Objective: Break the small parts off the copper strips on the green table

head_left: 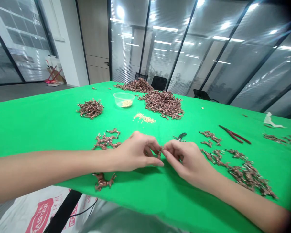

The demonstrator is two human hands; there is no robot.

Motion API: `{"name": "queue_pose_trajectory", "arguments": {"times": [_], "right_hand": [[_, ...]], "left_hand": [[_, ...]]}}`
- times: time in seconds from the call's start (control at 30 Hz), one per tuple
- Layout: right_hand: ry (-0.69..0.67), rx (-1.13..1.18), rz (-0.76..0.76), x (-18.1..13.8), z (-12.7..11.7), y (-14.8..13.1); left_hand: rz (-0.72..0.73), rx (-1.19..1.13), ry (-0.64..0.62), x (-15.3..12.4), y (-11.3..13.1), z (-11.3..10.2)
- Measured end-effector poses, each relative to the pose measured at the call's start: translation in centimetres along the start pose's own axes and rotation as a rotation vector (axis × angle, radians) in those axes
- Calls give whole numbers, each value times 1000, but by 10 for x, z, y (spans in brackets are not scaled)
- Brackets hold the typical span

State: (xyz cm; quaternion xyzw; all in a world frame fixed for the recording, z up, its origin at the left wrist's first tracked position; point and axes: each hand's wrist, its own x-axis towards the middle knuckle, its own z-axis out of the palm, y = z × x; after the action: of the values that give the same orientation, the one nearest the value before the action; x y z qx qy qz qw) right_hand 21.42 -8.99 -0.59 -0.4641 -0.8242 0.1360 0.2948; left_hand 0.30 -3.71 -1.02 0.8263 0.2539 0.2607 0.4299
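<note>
My left hand [138, 152] is closed in a pinch around a small copper-brown animal figurine [159, 154], mostly hidden by the fingers. Thumb and forefinger of my right hand [190, 161] are pressed together at its upper end; any tiny part between them is too small to name. Just behind the right hand lie small dark-handled pliers [180, 137], partly covered. Several like figurines [105, 140] lie beyond my left forearm, and a few brown figurines [103, 182] lie on its near side. To the right spreads a larger group of figurines [248, 174].
On the green cloth [50, 129] stands a clear plastic bowl [123, 96] with pale yellow bits. A loose heap of these bits [144, 118] lies nearby. Brown figurine piles [163, 103] sit farther back, a smaller pile [90, 109] at left. Red-handled pliers [235, 134] and white tissue [271, 120] lie right.
</note>
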Motion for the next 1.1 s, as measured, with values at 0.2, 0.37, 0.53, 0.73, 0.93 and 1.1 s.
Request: {"name": "queue_pose_trajectory", "arguments": {"times": [0.2, 0.37, 0.53, 0.73, 0.93, 1.1], "right_hand": [[-298, 752, 544, 6, -16, -9], [-320, 868, 583, 7, -14, -4], [-159, 585, 469, 6, -11, 0], [94, -133, -61, -3, -5, 13], [250, -697, -593, -1, -1, 16], [239, -751, -624, 0, -2, 17]], "left_hand": [[281, 473, 19, -3, -2, -1], [221, 362, 11, -1, -7, -1], [49, 39, 8, 1, -4, -2], [-74, -141, 11, 2, -3, -1], [-99, -201, 17, 3, -4, 0], [-110, -208, 18, 3, -4, 0]]}}
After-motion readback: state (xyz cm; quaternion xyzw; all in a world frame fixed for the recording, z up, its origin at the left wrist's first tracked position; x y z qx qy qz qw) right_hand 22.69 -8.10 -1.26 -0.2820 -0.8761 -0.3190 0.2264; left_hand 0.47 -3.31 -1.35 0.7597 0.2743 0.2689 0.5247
